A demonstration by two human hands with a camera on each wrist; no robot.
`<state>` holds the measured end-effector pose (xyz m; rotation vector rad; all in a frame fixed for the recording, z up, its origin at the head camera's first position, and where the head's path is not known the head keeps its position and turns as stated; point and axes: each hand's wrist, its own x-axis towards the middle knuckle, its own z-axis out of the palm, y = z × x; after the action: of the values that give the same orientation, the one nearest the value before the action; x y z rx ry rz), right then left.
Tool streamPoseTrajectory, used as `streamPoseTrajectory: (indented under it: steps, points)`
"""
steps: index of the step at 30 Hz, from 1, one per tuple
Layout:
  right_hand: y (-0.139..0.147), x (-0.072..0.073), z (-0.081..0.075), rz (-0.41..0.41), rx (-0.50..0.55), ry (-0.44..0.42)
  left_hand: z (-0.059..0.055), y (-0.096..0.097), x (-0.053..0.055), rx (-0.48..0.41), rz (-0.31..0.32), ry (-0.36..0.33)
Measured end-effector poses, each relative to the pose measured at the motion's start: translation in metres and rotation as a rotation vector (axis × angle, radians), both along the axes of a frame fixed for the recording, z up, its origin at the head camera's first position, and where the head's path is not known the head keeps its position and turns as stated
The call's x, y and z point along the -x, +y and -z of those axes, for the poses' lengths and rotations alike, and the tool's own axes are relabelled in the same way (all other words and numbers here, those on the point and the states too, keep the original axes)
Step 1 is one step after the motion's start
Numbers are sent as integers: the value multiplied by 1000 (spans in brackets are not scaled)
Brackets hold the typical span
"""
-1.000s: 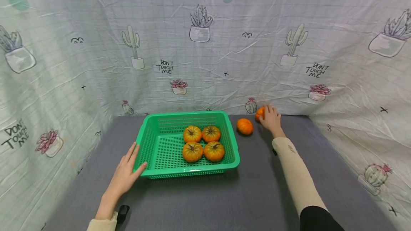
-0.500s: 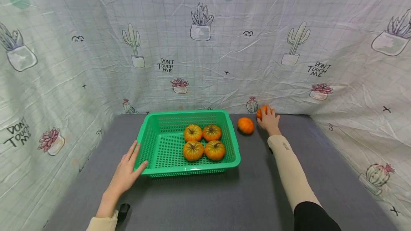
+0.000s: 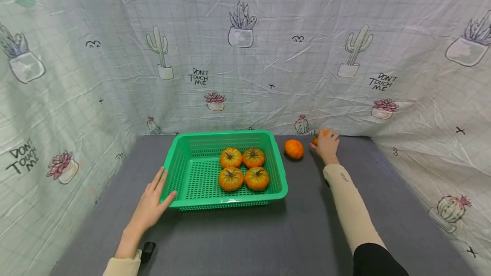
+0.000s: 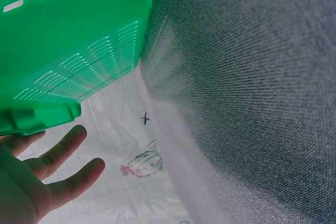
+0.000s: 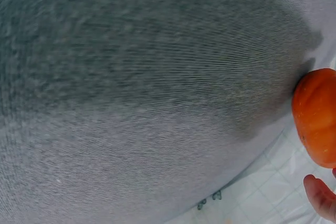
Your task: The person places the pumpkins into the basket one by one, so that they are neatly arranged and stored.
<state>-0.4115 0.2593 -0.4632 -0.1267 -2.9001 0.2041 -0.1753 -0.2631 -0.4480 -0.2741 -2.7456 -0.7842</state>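
Note:
A green plastic basket stands on the grey table, with several small orange-yellow pumpkins grouped in its right half, stems up. My left hand lies at the basket's left rim, fingers spread and thumb over the front corner; the left wrist view shows its fingers beside the green wall. Near the table's back edge my right hand has its fingers over a small orange pumpkin, which the hand mostly hides in the head view. Another orange pumpkin lies between that hand and the basket.
A white cloth printed with cacti hangs behind the table and along both sides. Its lower edge meets the table's back edge just beyond the right hand. A black strap end shows at the left wrist.
My right hand first shifts slightly left, then back right, and the pumpkin under it moves a little to the right, now more covered by the fingers. The left hand and basket stay put.

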Motion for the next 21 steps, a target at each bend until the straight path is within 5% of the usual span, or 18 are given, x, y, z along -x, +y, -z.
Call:
streamPoseTrajectory:
  steps: [11, 21]
  points:
    - [10, -2, 5, -7, 5, 80, -1, 0, 0, 1, -1, 1]
    - [12, -7, 9, -21, -33, 66, -1, 1, 0, -2, 5, 12]
